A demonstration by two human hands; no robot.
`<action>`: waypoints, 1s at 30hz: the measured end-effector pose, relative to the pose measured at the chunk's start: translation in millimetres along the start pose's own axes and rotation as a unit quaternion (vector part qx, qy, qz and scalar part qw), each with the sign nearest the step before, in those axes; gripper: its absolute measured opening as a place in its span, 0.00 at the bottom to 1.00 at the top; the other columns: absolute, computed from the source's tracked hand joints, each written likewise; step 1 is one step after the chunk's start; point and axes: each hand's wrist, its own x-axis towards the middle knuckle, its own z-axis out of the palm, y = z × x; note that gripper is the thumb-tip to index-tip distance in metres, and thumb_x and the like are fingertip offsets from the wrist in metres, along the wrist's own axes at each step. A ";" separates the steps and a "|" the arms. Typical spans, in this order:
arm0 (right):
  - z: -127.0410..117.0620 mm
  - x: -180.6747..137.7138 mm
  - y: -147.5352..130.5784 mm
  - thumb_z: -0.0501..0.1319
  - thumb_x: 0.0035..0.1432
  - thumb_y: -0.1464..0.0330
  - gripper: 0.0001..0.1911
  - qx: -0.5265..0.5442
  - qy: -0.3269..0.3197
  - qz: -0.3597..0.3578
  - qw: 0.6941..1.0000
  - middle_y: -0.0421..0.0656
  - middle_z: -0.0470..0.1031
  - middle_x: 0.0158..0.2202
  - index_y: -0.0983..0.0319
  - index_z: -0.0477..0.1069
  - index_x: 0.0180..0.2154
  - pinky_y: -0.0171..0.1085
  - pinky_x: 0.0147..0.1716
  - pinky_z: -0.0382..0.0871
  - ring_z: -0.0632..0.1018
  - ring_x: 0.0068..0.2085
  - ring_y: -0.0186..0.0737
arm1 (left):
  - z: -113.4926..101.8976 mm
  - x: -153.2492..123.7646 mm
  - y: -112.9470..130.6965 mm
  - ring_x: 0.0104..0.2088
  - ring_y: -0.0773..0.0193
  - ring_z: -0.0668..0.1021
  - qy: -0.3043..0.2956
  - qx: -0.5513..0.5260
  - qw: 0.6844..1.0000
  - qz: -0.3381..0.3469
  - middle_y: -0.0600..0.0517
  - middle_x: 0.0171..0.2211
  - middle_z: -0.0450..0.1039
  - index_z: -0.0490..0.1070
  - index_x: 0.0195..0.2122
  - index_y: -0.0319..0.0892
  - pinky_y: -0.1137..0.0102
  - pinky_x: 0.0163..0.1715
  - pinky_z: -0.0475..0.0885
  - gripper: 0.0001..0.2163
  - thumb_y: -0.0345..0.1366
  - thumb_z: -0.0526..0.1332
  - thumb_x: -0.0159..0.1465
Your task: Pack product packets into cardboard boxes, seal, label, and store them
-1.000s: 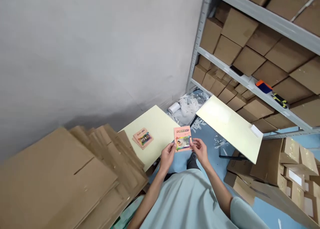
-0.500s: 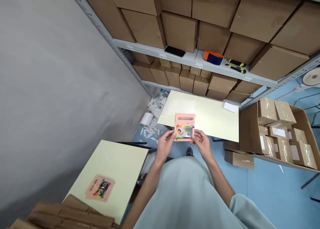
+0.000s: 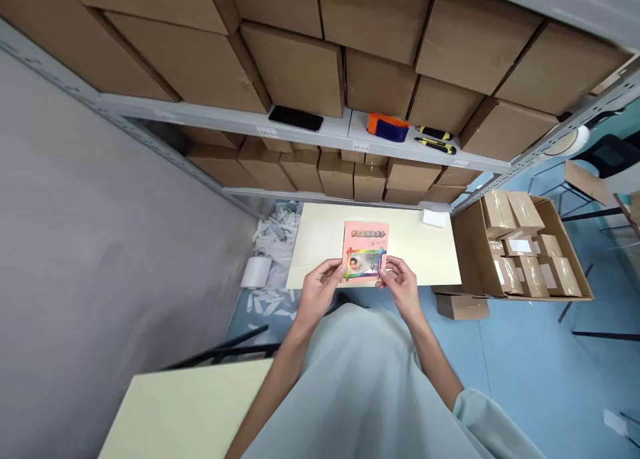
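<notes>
A pink booklet (image 3: 366,235) with a rainbow-framed picture on its cover is held up between both hands, over the near edge of a cream table (image 3: 320,239). My left hand (image 3: 319,287) pinches its lower left edge, thumb on the front. At the lower right edge, my right hand (image 3: 400,284) grips it the same way, fingers behind. The cover faces me, upright. Farther back on the table's right lies a small white stack (image 3: 435,219), perhaps paper or cards.
Shelves full of cardboard boxes (image 3: 295,65) rise behind the table. One ledge carries a black phone (image 3: 296,118), an orange-and-blue roll (image 3: 389,127) and yellow-black cutters (image 3: 436,145). An open carton (image 3: 470,255) of parcels stands right. Paper scraps (image 3: 275,245) and a second table (image 3: 190,405) are left.
My view has swung right and nearer the shelves, with the booklet still in both hands. The pink item on the left table has gone out of view.
</notes>
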 end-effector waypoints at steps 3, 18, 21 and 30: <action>11.3 10.4 -3.2 0.76 0.58 0.51 0.25 -0.012 0.030 -0.023 0.999 0.44 0.85 0.43 0.57 0.78 0.51 0.37 0.30 0.79 0.82 0.28 0.35 | -8.4 18.3 9.3 0.43 0.54 0.85 -0.032 -0.016 0.999 0.009 0.45 0.41 0.86 0.83 0.41 0.41 0.64 0.47 0.81 0.24 0.59 0.72 0.62; 114.1 51.4 -28.3 0.66 0.71 0.54 0.17 -0.343 0.119 -0.255 0.896 0.48 0.87 0.43 0.59 0.83 0.50 0.42 0.43 0.80 0.83 0.41 0.45 | -14.2 55.5 -1.3 0.50 0.52 0.88 0.023 0.090 0.955 0.282 0.45 0.50 0.87 0.85 0.52 0.44 0.57 0.55 0.85 0.12 0.41 0.66 0.73; 111.2 63.0 -39.4 0.63 0.71 0.50 0.21 -0.242 0.117 -0.191 0.944 0.43 0.83 0.33 0.60 0.82 0.39 0.38 0.37 0.77 0.79 0.33 0.40 | -17.9 58.5 4.0 0.55 0.52 0.86 -0.004 0.174 0.900 0.401 0.46 0.54 0.86 0.83 0.57 0.47 0.56 0.60 0.82 0.14 0.35 0.68 0.71; 75.4 81.1 -65.3 0.73 0.60 0.44 0.27 -0.013 0.017 -0.073 0.997 0.46 0.87 0.39 0.61 0.83 0.43 0.41 0.39 0.82 0.86 0.39 0.48 | -34.6 94.7 32.6 0.50 0.49 0.86 -0.075 0.113 0.985 0.108 0.41 0.49 0.87 0.86 0.47 0.41 0.59 0.53 0.81 0.23 0.57 0.66 0.69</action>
